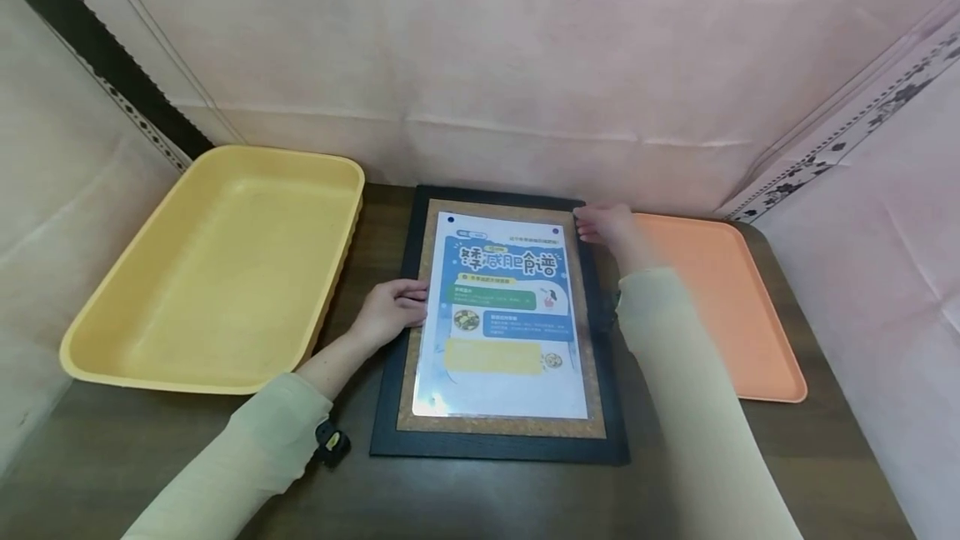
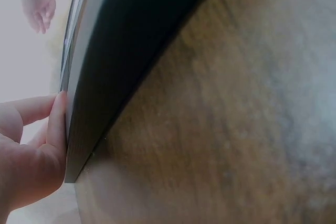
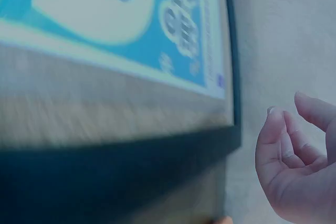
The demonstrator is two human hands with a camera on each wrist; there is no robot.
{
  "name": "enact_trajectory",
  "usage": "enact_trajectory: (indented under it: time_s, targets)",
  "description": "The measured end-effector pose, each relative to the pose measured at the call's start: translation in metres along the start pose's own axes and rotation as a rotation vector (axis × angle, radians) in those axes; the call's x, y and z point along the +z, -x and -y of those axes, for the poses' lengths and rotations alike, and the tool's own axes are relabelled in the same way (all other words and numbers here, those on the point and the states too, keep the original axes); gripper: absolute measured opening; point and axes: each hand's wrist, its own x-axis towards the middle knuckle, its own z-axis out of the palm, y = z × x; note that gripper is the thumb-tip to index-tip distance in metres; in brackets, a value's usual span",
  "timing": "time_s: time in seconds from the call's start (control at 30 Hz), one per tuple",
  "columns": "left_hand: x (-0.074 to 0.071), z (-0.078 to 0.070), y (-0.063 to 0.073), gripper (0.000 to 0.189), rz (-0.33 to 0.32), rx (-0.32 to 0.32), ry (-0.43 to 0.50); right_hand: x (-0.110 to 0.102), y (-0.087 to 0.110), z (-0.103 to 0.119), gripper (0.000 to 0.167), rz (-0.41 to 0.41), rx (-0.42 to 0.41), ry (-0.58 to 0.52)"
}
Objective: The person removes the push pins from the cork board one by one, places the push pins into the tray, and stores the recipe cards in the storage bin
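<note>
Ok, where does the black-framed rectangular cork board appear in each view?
Head: the black-framed rectangular cork board lies just below centre.
Left wrist: mainly its dark frame shows, slanting from lower left to top centre.
Right wrist: it occupies the left side, blurred.
Shared landmark: the person's right hand, in all three.
</note>
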Motion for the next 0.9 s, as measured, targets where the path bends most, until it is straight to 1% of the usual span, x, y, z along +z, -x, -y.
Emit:
enact_trajectory:
  time_s: [0.13,0.2,0.3,0.37,0.43,0.6,0.77,0.9]
  targets:
    - [0.001,-0.001,0.000,0.045,-0.004,0.006,-0.008,0.015,-0.005,-0.004,0.034,0.000,0.025,0.005]
    - [0.000,-0.002,0.001,0.045,-0.007,0.005,-0.009,0.021,-0.006,-0.005,0.036,-0.005,0.045,0.012]
    - [0.000,-0.002,0.001,0.045,-0.008,-0.001,-0.012,0.030,-0.008,-0.008,0.038,-0.028,0.094,0.053]
    - [0.000,-0.002,0.002,0.045,-0.010,-0.002,-0.011,0.035,-0.009,-0.009,0.037,-0.043,0.103,0.089]
    - [0.000,-0.002,0.002,0.045,-0.009,-0.002,-0.011,0.039,-0.009,-0.010,0.033,-0.057,0.098,0.126]
    - [0.000,-0.002,0.002,0.045,-0.008,0.003,-0.010,0.044,-0.007,-0.009,0.024,-0.079,0.050,0.215]
    - [0.001,-0.002,0.001,0.044,-0.013,0.000,-0.008,0.046,-0.005,-0.007,0.023,-0.071,0.016,0.270]
    - [0.001,-0.003,0.001,0.044,-0.018,0.000,-0.007,0.046,-0.005,-0.005,0.020,-0.059,0.014,0.313]
